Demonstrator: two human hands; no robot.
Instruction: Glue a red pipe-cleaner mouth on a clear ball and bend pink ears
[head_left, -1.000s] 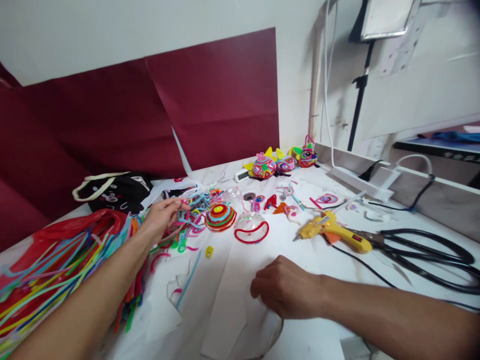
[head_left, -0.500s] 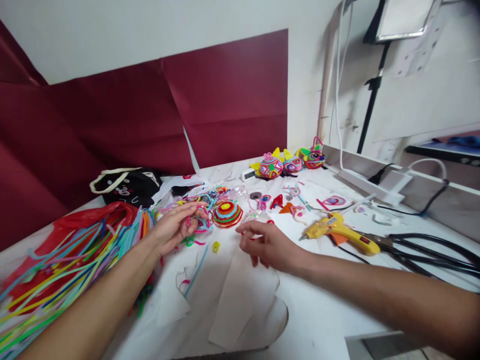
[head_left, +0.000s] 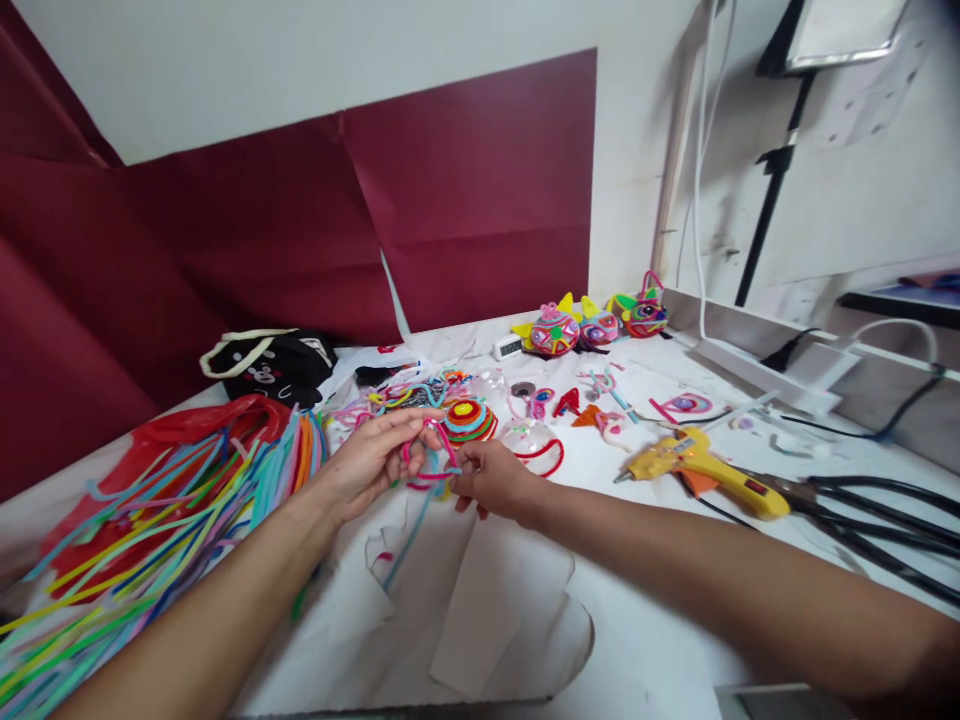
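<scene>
My left hand (head_left: 382,455) pinches a bent pink pipe cleaner (head_left: 435,432) between thumb and fingers. From the other side my right hand (head_left: 487,478) closes on the same pipe cleaner at its right end. A light blue strand (head_left: 433,468) shows close to the fingers; whether it is held I cannot tell. Just beyond both hands lies a round dome wrapped in red, orange, blue and green coils with a yellow centre (head_left: 466,411). Right of it, a red pipe cleaner (head_left: 553,458) curves around a clear plastic piece (head_left: 527,434).
Loose pipe cleaners (head_left: 142,560) spread over a red bag at left, below a black pouch (head_left: 277,368). A yellow glue gun (head_left: 705,465) and black-handled scissors (head_left: 862,510) lie right. Cut paper (head_left: 487,600) lies in front; decorated balls (head_left: 555,332) and a timer (head_left: 508,347) stand behind.
My right hand has moved left to meet my left hand and now grips the pink pipe cleaner. The view has shifted slightly left, so the table appears farther right.
</scene>
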